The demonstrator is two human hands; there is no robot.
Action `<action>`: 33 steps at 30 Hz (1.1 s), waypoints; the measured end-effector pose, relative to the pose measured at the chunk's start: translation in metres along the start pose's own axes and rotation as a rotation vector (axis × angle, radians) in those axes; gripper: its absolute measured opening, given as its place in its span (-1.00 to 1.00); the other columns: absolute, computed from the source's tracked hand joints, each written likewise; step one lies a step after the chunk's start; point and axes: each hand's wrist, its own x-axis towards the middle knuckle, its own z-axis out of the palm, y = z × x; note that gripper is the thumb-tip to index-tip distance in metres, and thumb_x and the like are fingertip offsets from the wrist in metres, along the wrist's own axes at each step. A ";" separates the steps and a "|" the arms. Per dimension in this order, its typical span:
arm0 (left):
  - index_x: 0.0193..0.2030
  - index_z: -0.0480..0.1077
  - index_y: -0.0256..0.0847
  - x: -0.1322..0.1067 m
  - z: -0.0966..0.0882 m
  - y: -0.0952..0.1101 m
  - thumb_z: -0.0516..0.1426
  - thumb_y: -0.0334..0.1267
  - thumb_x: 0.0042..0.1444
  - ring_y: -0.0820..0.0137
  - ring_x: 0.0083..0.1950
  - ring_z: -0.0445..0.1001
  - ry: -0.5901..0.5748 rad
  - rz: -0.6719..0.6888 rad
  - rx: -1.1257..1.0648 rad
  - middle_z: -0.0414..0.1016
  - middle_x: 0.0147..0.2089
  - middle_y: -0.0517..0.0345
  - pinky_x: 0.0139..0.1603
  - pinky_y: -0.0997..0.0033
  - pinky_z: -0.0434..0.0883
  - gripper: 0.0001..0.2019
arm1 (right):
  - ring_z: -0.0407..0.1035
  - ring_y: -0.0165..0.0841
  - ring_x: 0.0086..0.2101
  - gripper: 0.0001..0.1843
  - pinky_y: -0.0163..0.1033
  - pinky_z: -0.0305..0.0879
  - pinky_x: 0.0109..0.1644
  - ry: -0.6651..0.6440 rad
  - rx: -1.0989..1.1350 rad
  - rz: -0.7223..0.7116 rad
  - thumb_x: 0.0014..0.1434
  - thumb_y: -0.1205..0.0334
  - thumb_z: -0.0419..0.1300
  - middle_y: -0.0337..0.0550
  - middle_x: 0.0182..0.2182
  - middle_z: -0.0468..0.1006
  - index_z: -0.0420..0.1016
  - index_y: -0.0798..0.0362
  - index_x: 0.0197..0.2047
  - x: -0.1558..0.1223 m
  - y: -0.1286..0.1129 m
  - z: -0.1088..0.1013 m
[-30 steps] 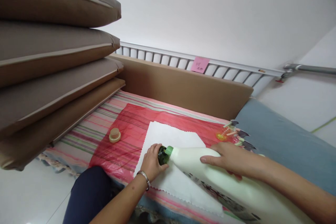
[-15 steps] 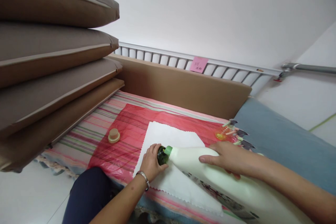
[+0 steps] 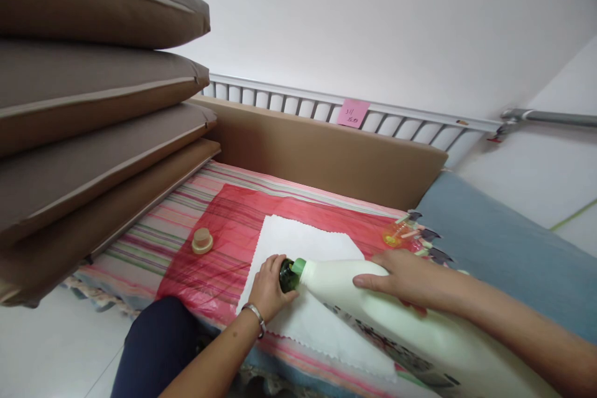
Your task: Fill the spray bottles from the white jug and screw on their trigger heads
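My right hand [image 3: 396,273] grips a large pale green bottle [image 3: 345,280], tilted almost flat, its green spout [image 3: 299,266] pointing left. The spout meets the mouth of a small dark green container [image 3: 288,275]; whether liquid flows cannot be seen. My left hand [image 3: 270,289] is wrapped round that container, fingers over its far side and thumb in front. Both are over a white cloth [image 3: 298,233] with zigzag edges. To the left a beige cap [image 3: 202,240] rests on a red plastic sheet [image 3: 233,217].
Clear orange-tinted items with dark tips [image 3: 405,233] lie beyond my right hand. Stacked brown cushions [image 3: 102,74] rise at left. A cardboard-coloured panel [image 3: 321,152] and a white radiator [image 3: 284,102] with a pink note [image 3: 353,112] stand behind. Striped fabric [image 3: 153,230] lies under the sheet.
Almost nothing differs. Both hands, the bottle and the small container hold the same positions, with the view shifted very slightly.
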 end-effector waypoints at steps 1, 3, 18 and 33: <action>0.16 0.13 -0.10 0.000 0.000 0.000 0.30 -0.23 -0.24 0.12 0.16 0.27 0.000 -0.001 -0.003 0.23 0.18 -0.04 0.11 0.05 0.29 -0.24 | 0.29 -0.36 -0.68 -0.57 -0.30 0.14 -0.59 0.001 0.001 -0.003 0.10 -0.11 0.06 -0.20 -0.63 0.40 0.37 0.15 -0.28 0.000 0.000 0.000; 0.15 0.14 -0.09 0.000 0.000 0.000 0.30 -0.23 -0.25 0.11 0.16 0.26 0.000 -0.003 -0.006 0.23 0.17 -0.04 0.11 0.04 0.29 -0.24 | 0.29 -0.36 -0.67 -0.57 -0.29 0.14 -0.59 0.002 0.001 -0.006 0.10 -0.11 0.06 -0.17 -0.61 0.42 0.37 0.15 -0.28 -0.001 -0.001 0.000; 0.16 0.13 -0.10 0.000 0.000 -0.001 0.29 -0.25 -0.24 0.10 0.16 0.26 -0.003 -0.003 -0.003 0.23 0.17 -0.04 0.10 0.02 0.29 -0.25 | 0.29 -0.33 -0.67 -0.54 -0.28 0.12 -0.59 0.012 0.004 -0.010 0.08 -0.14 0.07 -0.14 -0.61 0.43 0.38 0.15 -0.27 -0.002 0.000 -0.002; 0.15 0.14 -0.13 0.000 -0.001 0.000 0.29 -0.26 -0.23 0.10 0.16 0.26 0.002 -0.001 -0.019 0.23 0.18 -0.07 0.11 0.01 0.28 -0.26 | 0.29 -0.33 -0.68 -0.57 -0.30 0.11 -0.61 0.024 0.038 -0.019 0.08 -0.12 0.08 -0.15 -0.62 0.43 0.39 0.13 -0.30 0.000 0.003 0.002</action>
